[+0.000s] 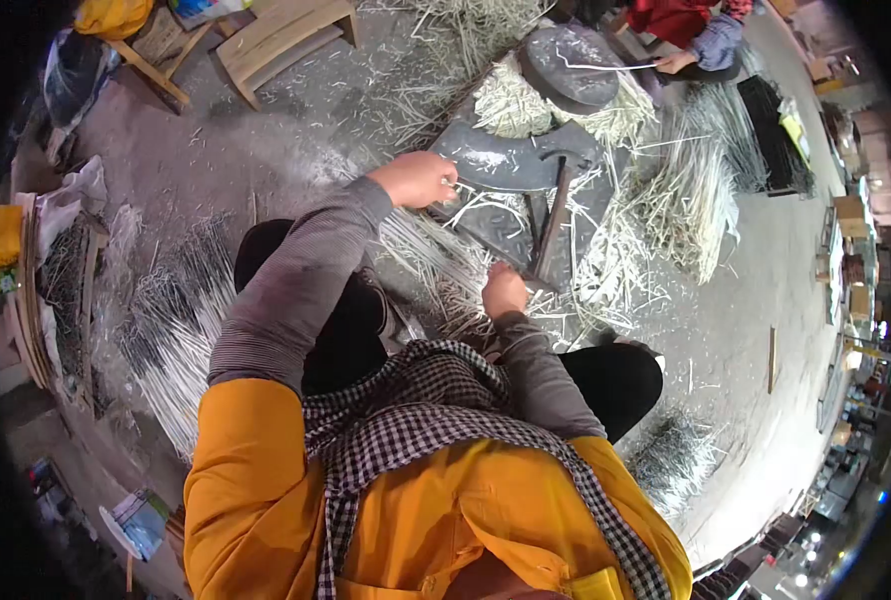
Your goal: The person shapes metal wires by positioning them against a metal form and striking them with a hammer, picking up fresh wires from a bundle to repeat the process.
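Observation:
My left hand [418, 180] is closed at the left end of a dark metal anvil-like block [501, 158], its fingertips curled in. What it pinches, if anything, I cannot make out. Lower and to the right, my right hand [506, 291] is closed in a fist over thin whitish rods [446, 262], close to the block's base. Whether it grips any rod is hidden. A brown bar like a hammer handle [556, 222] slants down from the block's right end. Short white scraps lie on and around the block.
Across from me a person's hand [676, 62] holds a thin bent white rod [606, 67] by a round dark block [571, 68]. Rod bundles lie at left [181, 330], right [701, 190] and lower right [674, 462]. A wooden stool [284, 42] stands at the back.

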Demonstrator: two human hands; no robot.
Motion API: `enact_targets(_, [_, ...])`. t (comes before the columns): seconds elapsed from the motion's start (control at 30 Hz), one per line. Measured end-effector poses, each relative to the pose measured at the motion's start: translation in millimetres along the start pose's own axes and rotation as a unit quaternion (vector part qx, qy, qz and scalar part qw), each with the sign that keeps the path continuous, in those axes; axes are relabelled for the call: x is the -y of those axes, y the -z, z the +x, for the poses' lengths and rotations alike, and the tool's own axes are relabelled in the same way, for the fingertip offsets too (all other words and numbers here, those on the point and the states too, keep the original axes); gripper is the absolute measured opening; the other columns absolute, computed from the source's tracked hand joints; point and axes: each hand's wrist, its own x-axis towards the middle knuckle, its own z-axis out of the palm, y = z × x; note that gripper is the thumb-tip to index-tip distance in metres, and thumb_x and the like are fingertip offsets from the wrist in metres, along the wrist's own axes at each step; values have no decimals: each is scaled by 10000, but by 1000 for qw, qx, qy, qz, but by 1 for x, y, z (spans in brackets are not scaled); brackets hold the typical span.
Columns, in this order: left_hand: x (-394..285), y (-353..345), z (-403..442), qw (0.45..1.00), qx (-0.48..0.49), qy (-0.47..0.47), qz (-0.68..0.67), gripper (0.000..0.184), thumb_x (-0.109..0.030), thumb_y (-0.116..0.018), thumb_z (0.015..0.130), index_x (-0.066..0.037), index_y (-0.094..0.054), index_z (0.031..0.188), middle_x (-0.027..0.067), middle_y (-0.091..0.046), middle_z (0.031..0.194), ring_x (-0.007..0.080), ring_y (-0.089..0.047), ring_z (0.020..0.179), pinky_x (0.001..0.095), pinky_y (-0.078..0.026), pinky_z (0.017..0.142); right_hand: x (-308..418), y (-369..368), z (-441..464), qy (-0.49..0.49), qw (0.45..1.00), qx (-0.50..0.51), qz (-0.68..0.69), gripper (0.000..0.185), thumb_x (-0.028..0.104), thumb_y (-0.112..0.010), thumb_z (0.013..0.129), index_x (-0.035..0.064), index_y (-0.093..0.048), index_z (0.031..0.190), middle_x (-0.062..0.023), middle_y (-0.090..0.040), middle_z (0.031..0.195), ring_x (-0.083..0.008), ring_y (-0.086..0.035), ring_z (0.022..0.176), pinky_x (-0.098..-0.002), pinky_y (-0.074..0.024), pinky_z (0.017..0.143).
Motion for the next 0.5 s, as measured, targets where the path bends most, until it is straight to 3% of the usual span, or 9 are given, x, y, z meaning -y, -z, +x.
enact_targets(0.1, [2,-9,-2,997,34,23,61,320,-316,-657,775,-74,-634,983,152,-639,936,335,-610,866,419,-472,762,9,48,-5,-14,998,-58,-24,75,90,-515,770,36,-558,800,-192,-617,772,-380,-607,718,-461,-483,640])
enact_targets(0.17, [6,-18,-4,998,32,7,61,337,-320,-661,773,-71,-627,998,151,-639,928,330,-611,851,407,-473,741,12,83,-9,-22,995,-91,-36,70,97,-518,779,39,-558,774,-190,-616,762,-380,-607,703,-457,-483,632])
enact_targets(0.3, [12,-40,-6,996,20,-42,70,370,-332,-664,772,-66,-612,1024,147,-639,913,325,-611,825,383,-474,700,18,146,-18,66,984,-149,-67,99,123,-535,812,54,-576,752,-159,-621,743,-374,-606,671,-447,-482,613])
enact_targets(0.4, [0,-45,-6,991,-18,-93,97,370,-344,-656,778,-65,-613,1017,143,-637,915,331,-607,830,386,-473,706,21,188,-22,157,964,-196,90,81,142,-570,812,71,-599,788,-138,-620,731,-363,-604,665,-441,-473,589])
enact_targets(0.5, [-22,-43,-13,985,-96,-130,53,320,-327,-626,811,-60,-613,987,145,-635,902,341,-602,816,401,-466,700,3,209,-7,135,967,-181,122,112,134,-580,793,77,-614,883,-136,-628,843,-345,-606,763,-420,-474,656])
